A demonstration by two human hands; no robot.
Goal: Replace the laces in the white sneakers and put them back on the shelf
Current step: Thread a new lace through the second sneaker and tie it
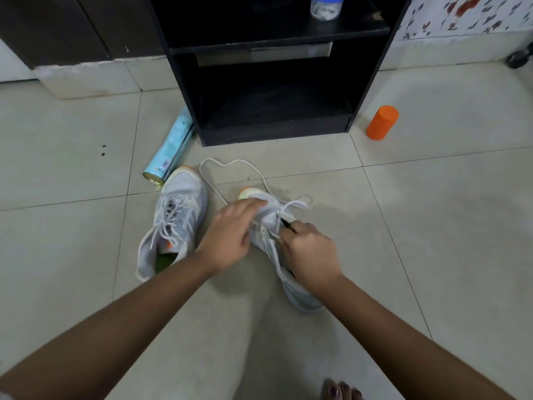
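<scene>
At the bottom edge a few toes [341, 391] of the person rest on the tiled floor [432, 226], and both bare forearms reach forward from here. They meet over a white sneaker [301, 298], which lies on the floor in front of the person, a little to the right, with its heel near and its orange-tipped toe pointing away. The right hand [310, 251] is curled over the eyelet area, and its fingertips pinch the lace [230, 164] there. The left hand [230, 229] lies with straight fingers, spread a little, on the toe part of this sneaker and presses it down. From the eyelets the lace runs out in a long loose loop over the tiles beyond the toe.

Just to the left stands the second sneaker [176, 223], fully laced, with its opening toward the person. Behind it a light blue spray can [170, 151] lies on its side, touching the foot of the black shelf [274, 131]. The lower compartment of the shelf holds no shoes. An orange cylinder [382, 122] stands on the floor just right of the shelf. On the upper board is a clear jar [327, 7] with a blue lid.
</scene>
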